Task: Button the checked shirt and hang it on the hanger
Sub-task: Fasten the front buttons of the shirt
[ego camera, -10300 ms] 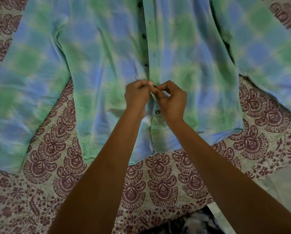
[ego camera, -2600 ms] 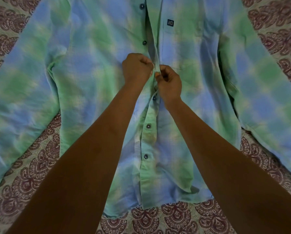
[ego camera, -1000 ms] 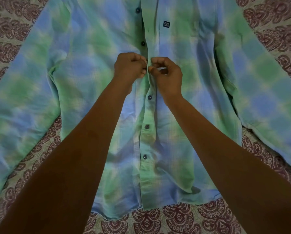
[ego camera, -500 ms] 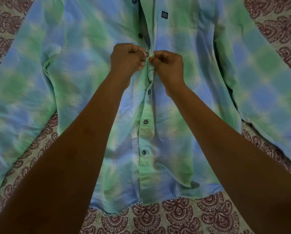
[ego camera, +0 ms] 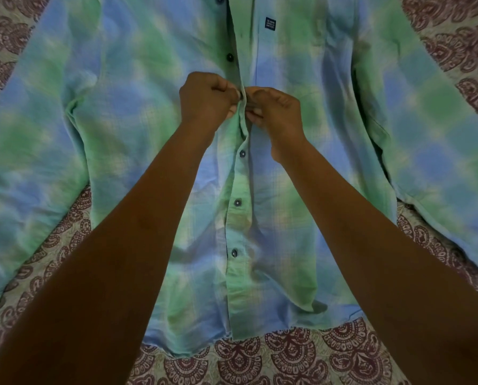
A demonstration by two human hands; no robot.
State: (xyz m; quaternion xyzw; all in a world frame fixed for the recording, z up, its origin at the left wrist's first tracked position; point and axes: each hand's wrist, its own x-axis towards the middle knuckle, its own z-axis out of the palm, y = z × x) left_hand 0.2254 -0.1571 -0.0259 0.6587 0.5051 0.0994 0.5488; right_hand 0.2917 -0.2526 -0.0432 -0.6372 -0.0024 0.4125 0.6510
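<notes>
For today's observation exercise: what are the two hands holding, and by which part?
The checked shirt: the left hand and right hand each pinch its front button edge, mid-chest.

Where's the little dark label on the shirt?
In the head view, the dark label sits near the top on the checked shirt, right of the button strip and above the right hand.

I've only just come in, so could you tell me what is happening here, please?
A person is buttoning a checked shirt laid flat on a patterned cloth. The left hand and right hand pinch the front edges together at a mid-chest button. The three buttons below it are fastened; the two buttons above look undone. No hanger is in view.
</notes>
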